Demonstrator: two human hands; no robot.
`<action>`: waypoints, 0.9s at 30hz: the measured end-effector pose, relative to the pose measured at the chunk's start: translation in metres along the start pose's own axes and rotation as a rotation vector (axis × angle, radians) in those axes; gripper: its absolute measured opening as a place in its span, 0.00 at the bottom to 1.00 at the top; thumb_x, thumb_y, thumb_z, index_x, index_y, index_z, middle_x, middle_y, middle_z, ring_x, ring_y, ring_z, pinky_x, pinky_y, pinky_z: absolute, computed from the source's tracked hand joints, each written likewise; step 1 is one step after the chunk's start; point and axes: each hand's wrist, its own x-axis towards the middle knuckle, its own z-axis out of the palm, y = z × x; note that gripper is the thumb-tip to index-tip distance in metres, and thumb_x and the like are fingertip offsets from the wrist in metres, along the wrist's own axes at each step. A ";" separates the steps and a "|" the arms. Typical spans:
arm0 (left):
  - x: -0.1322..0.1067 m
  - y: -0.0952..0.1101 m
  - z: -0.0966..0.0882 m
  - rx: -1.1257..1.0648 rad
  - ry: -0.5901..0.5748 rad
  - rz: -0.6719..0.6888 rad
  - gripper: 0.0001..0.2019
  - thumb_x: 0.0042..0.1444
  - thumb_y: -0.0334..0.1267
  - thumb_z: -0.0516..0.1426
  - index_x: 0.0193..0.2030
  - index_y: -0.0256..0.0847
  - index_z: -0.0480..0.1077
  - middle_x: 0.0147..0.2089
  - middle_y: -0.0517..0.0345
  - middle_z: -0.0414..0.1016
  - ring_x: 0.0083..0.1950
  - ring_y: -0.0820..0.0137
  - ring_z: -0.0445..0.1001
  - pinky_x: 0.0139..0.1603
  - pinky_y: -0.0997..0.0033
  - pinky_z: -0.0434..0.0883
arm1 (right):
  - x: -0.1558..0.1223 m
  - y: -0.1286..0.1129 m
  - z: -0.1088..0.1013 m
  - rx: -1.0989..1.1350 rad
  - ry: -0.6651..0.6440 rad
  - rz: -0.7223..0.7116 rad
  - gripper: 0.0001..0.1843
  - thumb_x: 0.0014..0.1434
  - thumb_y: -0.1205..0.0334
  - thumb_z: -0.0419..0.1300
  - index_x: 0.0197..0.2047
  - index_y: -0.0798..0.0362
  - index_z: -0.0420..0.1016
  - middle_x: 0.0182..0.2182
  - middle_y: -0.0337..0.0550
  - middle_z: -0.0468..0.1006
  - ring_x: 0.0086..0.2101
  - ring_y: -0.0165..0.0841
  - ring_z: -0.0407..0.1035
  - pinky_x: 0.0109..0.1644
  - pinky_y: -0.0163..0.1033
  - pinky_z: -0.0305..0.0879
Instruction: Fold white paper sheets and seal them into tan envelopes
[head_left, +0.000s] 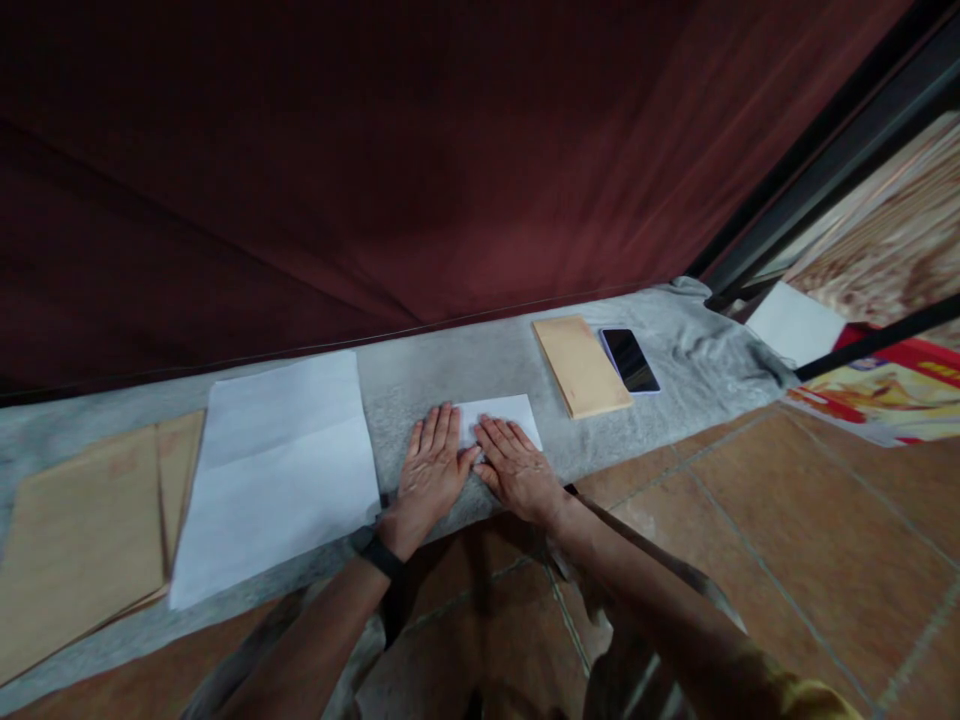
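In the head view, the slip [499, 405] lies on the grey cloth [442, 370], partly covered by both hands. The left hand [433, 470] is spread flat over the slip's left end, and the right hand [517, 472] lies flat across its near side, thumbs close together. Neither hand grips anything: fingers are extended, palms down. Left of the slip is a large sheet [281, 480], with brown paper [90, 530] farther left; right of it are an envelope [583, 367] and, beyond that, a phone [631, 360]. The step in hand looks like pressing or smoothing the slip; whether it is folded, I cannot tell. The next move seems to call for even pressure, without dragging it sideways.
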 end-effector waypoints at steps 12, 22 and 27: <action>-0.006 -0.005 -0.001 0.021 0.028 0.004 0.30 0.71 0.44 0.40 0.75 0.28 0.54 0.76 0.39 0.55 0.78 0.53 0.52 0.76 0.45 0.51 | -0.014 0.014 -0.002 -0.115 0.054 0.092 0.32 0.73 0.51 0.51 0.73 0.60 0.58 0.73 0.56 0.55 0.71 0.45 0.53 0.75 0.53 0.51; -0.012 -0.014 -0.006 0.030 0.000 0.012 0.28 0.71 0.42 0.42 0.74 0.32 0.57 0.76 0.45 0.56 0.77 0.53 0.55 0.75 0.46 0.55 | -0.018 0.020 -0.012 -0.134 0.022 0.110 0.28 0.74 0.55 0.50 0.73 0.55 0.60 0.73 0.54 0.56 0.70 0.44 0.54 0.74 0.54 0.52; -0.015 -0.014 -0.013 0.014 0.077 0.005 0.28 0.71 0.42 0.44 0.73 0.29 0.59 0.74 0.38 0.59 0.75 0.51 0.58 0.75 0.43 0.56 | -0.021 0.022 -0.013 -0.121 0.014 0.118 0.28 0.74 0.55 0.50 0.73 0.54 0.60 0.73 0.52 0.55 0.71 0.43 0.53 0.74 0.53 0.51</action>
